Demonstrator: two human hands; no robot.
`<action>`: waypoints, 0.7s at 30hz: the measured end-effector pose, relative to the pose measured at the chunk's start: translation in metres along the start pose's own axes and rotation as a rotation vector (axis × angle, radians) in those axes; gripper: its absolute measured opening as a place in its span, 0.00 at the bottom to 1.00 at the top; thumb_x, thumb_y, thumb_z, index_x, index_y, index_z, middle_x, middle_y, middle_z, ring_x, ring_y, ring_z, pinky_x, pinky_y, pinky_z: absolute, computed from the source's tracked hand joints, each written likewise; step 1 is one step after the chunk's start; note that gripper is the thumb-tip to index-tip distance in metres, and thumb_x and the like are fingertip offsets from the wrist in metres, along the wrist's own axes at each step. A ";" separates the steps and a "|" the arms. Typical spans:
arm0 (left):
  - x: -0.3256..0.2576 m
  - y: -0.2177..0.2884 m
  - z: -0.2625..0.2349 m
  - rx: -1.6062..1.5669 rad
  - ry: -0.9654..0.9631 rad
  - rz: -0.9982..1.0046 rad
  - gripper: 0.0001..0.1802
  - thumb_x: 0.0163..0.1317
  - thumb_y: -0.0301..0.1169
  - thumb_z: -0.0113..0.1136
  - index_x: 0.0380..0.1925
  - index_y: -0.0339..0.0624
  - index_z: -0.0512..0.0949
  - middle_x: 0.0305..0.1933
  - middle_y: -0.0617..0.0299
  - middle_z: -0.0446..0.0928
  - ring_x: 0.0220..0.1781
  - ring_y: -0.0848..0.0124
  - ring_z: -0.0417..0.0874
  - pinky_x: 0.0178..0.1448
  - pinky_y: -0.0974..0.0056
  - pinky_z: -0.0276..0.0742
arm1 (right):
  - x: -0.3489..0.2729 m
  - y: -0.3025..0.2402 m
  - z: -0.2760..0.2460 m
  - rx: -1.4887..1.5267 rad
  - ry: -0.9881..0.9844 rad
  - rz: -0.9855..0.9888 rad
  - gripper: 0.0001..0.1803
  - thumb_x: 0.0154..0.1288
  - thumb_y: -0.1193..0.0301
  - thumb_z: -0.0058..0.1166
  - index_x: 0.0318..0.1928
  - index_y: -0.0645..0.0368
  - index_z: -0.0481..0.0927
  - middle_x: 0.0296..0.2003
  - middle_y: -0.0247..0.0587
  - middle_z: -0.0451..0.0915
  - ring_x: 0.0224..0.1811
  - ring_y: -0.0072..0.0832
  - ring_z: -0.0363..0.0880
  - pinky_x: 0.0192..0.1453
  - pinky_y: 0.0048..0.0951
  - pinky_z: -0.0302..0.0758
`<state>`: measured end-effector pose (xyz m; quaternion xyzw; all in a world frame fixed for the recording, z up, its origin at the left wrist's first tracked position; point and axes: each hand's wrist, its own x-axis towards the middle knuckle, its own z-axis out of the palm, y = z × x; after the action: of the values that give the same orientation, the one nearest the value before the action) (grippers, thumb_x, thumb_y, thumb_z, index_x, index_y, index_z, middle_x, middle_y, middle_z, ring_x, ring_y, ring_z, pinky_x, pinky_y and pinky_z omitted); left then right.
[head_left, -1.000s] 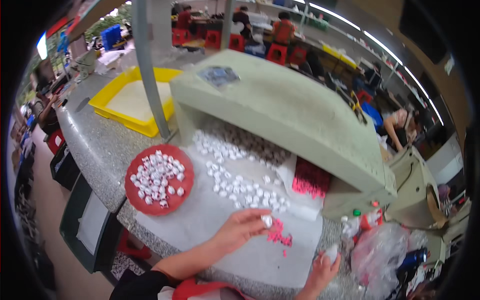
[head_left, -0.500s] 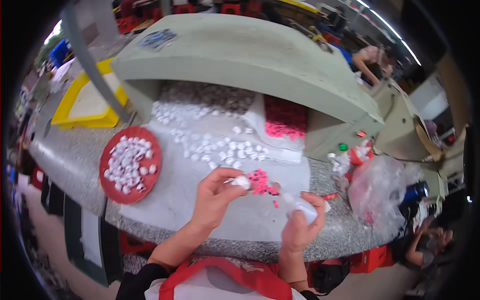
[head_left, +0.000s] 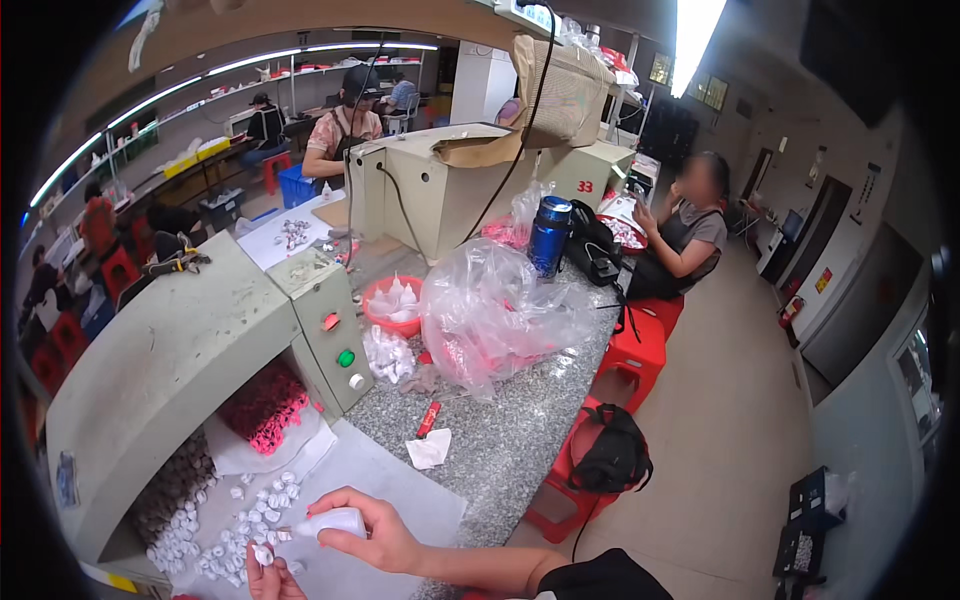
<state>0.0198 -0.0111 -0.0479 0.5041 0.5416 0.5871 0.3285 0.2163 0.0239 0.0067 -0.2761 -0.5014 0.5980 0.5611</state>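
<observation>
Two hands at work: both sit at the lower edge of the view, over the white sheet (head_left: 390, 480) on the speckled grey counter (head_left: 500, 440).
Machine housing: the pale green cover (head_left: 160, 370) curves over the bench on the left, with a red, a green and a white button on its end panel; pink pieces (head_left: 265, 405) lie in a heap inside its opening.
Clear plastic bag: the crumpled bag (head_left: 495, 315) stands well apart from the hands, further up the counter, beside a red bowl (head_left: 390, 305) of small bottles.
Right hand: the right hand (head_left: 375, 530) is curled around a small white squeeze bottle (head_left: 335, 521), thumb and fingers closed on its body, nozzle pointing to the person's left.
Bottle handling: it looks light and soft-walled, so a squeeze would likely dent it; the middle of the body, where it is held now, seems the safest place to grip.
Left hand: the left hand (head_left: 265, 575) pinches one small white cap (head_left: 263, 553) between its fingertips, just beside the bottle's nozzle.
Cap handling: probably stiff, very light and easy to flick away; a fingertip pinch on its sides suits it.
Loose caps: many more white caps (head_left: 240, 520) are scattered on the sheet near the left hand.
</observation>
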 end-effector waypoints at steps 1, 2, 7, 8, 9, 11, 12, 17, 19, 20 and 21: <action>0.003 0.029 0.012 0.093 0.025 0.118 0.11 0.57 0.24 0.50 0.40 0.32 0.75 0.42 0.46 0.74 0.41 0.60 0.75 0.46 0.60 0.71 | 0.003 0.002 0.000 0.007 -0.007 0.010 0.18 0.56 0.76 0.54 0.47 0.63 0.69 0.43 0.37 0.72 0.45 0.20 0.70 0.46 0.21 0.68; 0.002 0.045 0.013 0.199 0.060 0.233 0.10 0.57 0.25 0.51 0.37 0.30 0.76 0.38 0.48 0.76 0.38 0.63 0.76 0.43 0.62 0.72 | 0.005 0.001 0.002 -0.002 0.003 -0.007 0.17 0.55 0.77 0.54 0.47 0.63 0.69 0.43 0.37 0.72 0.44 0.19 0.71 0.46 0.21 0.69; 0.003 0.056 0.020 -0.343 0.314 -0.214 0.16 0.48 0.17 0.53 0.41 0.28 0.72 0.37 0.53 0.76 0.35 0.68 0.79 0.41 0.69 0.76 | 0.011 -0.020 0.009 -0.151 0.096 -0.147 0.17 0.51 0.79 0.56 0.44 0.64 0.71 0.40 0.39 0.72 0.42 0.22 0.70 0.47 0.21 0.67; 0.005 0.057 0.019 -0.362 0.264 -0.219 0.19 0.47 0.15 0.54 0.42 0.28 0.71 0.39 0.52 0.76 0.38 0.65 0.79 0.45 0.67 0.75 | 0.015 -0.022 0.009 -0.197 0.070 -0.183 0.17 0.50 0.79 0.56 0.43 0.64 0.71 0.41 0.40 0.73 0.43 0.23 0.71 0.47 0.21 0.67; 0.004 0.054 0.015 -0.416 0.208 -0.213 0.20 0.47 0.13 0.54 0.44 0.28 0.71 0.41 0.52 0.76 0.40 0.64 0.79 0.45 0.67 0.75 | 0.013 -0.018 0.009 -0.284 0.115 -0.199 0.16 0.49 0.79 0.56 0.41 0.65 0.71 0.39 0.41 0.74 0.40 0.24 0.72 0.45 0.21 0.69; 0.009 0.059 0.023 -0.477 0.189 -0.225 0.20 0.47 0.12 0.54 0.44 0.28 0.70 0.39 0.52 0.76 0.40 0.66 0.79 0.45 0.67 0.75 | 0.006 -0.032 0.013 -0.355 0.168 -0.102 0.16 0.43 0.79 0.52 0.38 0.64 0.71 0.34 0.39 0.71 0.37 0.23 0.69 0.42 0.22 0.67; 0.008 0.061 0.022 -0.500 0.175 -0.169 0.20 0.48 0.12 0.55 0.44 0.28 0.70 0.39 0.52 0.76 0.40 0.66 0.79 0.45 0.68 0.75 | 0.002 -0.033 0.016 -0.381 0.137 -0.148 0.15 0.43 0.79 0.51 0.37 0.64 0.71 0.34 0.40 0.71 0.36 0.23 0.69 0.41 0.22 0.67; -0.008 0.061 0.015 -0.361 0.243 -0.040 0.20 0.48 0.12 0.56 0.44 0.30 0.71 0.42 0.52 0.74 0.42 0.68 0.78 0.47 0.68 0.76 | -0.016 -0.021 0.020 -0.582 -0.110 -0.346 0.12 0.46 0.78 0.50 0.36 0.65 0.71 0.26 0.42 0.72 0.25 0.22 0.69 0.32 0.21 0.68; -0.011 0.058 0.015 -0.314 0.255 0.042 0.19 0.48 0.13 0.57 0.44 0.31 0.72 0.42 0.53 0.73 0.42 0.68 0.78 0.48 0.69 0.77 | -0.014 -0.017 0.023 -0.597 -0.161 -0.381 0.12 0.46 0.78 0.51 0.36 0.65 0.71 0.24 0.42 0.72 0.23 0.23 0.69 0.30 0.21 0.68; -0.011 0.058 0.016 -0.288 0.260 0.068 0.19 0.48 0.13 0.57 0.44 0.32 0.72 0.42 0.54 0.72 0.42 0.69 0.77 0.48 0.69 0.77 | -0.012 -0.017 0.024 -0.616 -0.196 -0.423 0.13 0.45 0.79 0.52 0.35 0.65 0.72 0.23 0.41 0.72 0.21 0.24 0.69 0.27 0.21 0.68; -0.012 0.058 0.016 -0.262 0.262 0.094 0.19 0.48 0.13 0.58 0.43 0.32 0.73 0.43 0.54 0.71 0.42 0.69 0.77 0.48 0.68 0.78 | -0.011 -0.017 0.025 -0.619 -0.193 -0.420 0.13 0.45 0.79 0.52 0.35 0.65 0.72 0.23 0.41 0.72 0.21 0.24 0.69 0.27 0.21 0.68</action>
<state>0.0476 -0.0284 0.0040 0.4011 0.4744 0.7278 0.2903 0.2029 0.0040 0.0285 -0.2664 -0.7543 0.3137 0.5116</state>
